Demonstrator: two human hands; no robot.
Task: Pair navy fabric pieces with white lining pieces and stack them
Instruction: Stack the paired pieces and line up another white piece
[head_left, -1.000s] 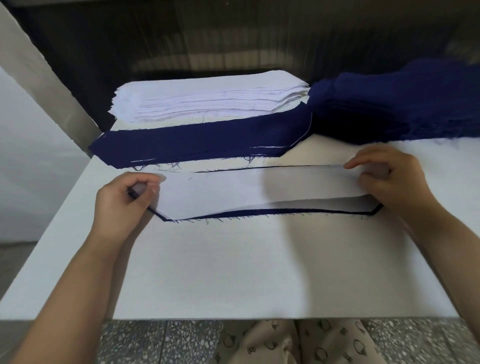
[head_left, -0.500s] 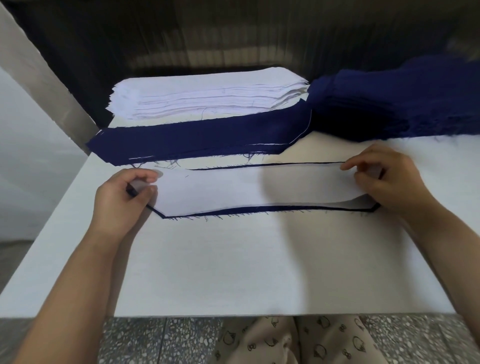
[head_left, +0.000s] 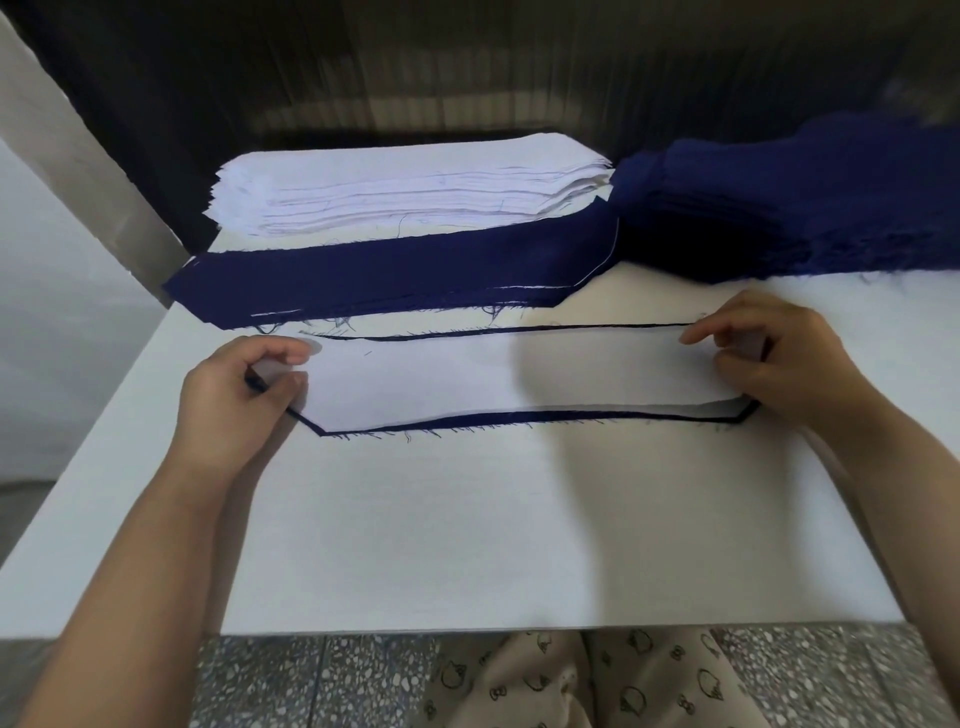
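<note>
A long white lining piece (head_left: 519, 376) lies on a navy fabric piece (head_left: 519, 417) in the middle of the white table; only a thin navy border shows round it. My left hand (head_left: 234, 400) pinches the left end of both layers. My right hand (head_left: 779, 364) pinches the right end of the white lining. Behind them lies a flat stack of paired pieces with navy on top (head_left: 395, 275). A thick pile of white lining pieces (head_left: 405, 192) stands at the back, and a heap of navy pieces (head_left: 789, 208) sits at the back right.
The white table (head_left: 519, 530) runs to a front edge near my lap, with speckled floor (head_left: 322, 680) below. A grey slanted panel (head_left: 78, 171) rises at the left, and a dark ribbed wall stands behind the piles.
The white lining has settled flatter on the navy piece, and its near edge has drawn closer to the navy edge. Both hands stay at the ends.
</note>
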